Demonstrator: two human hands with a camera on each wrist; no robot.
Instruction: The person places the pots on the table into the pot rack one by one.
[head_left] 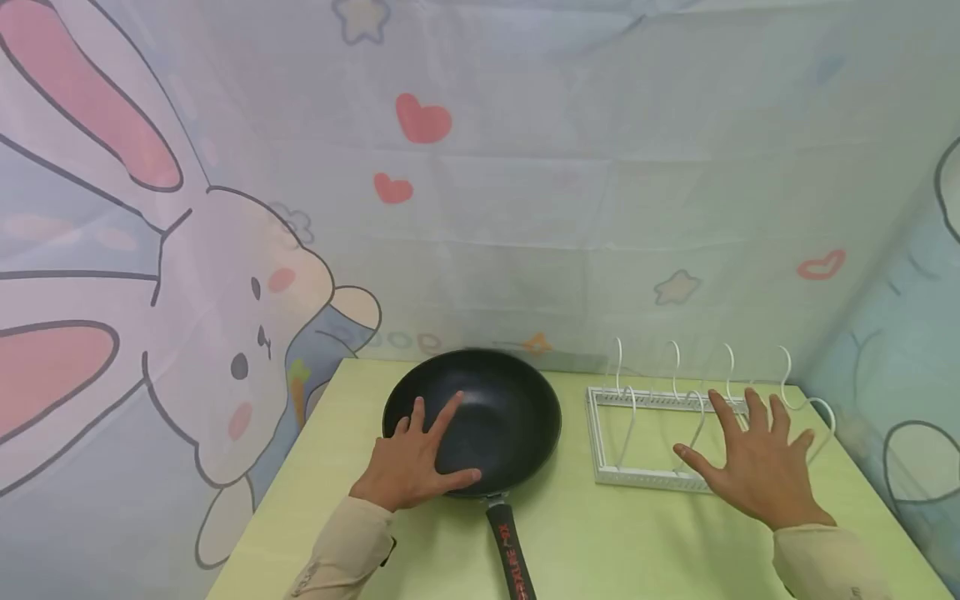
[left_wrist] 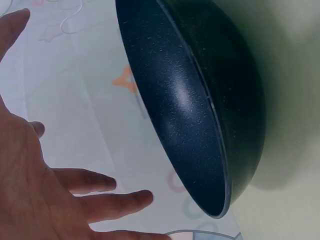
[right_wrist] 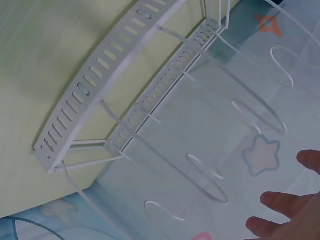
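Observation:
A black frying pan (head_left: pixel 517 417) lies on the table with its long dark handle (head_left: pixel 512 550), marked in red letters, pointing toward me. Over the pan's left side hovers my left hand (head_left: pixel 412 467), fingers spread and holding nothing. In the left wrist view the pan's curved wall (left_wrist: pixel 235 95) is beyond the fingers, with a gap between. To the right stands a white metal rack (head_left: pixel 652 477) with a slotted base and several curved wire hooks. My right hand (head_left: pixel 765 467) is spread above its right part, gripping nothing. The right wrist view shows the rack's slotted bar (right_wrist: pixel 100 75) apart from the fingertips.
Everything rests on a light green table (head_left: pixel 592 542). Behind it hangs a pale cloth (head_left: pixel 525 275) printed with a rabbit, hearts and stars. The cloth also runs along the right side, close to the table edge.

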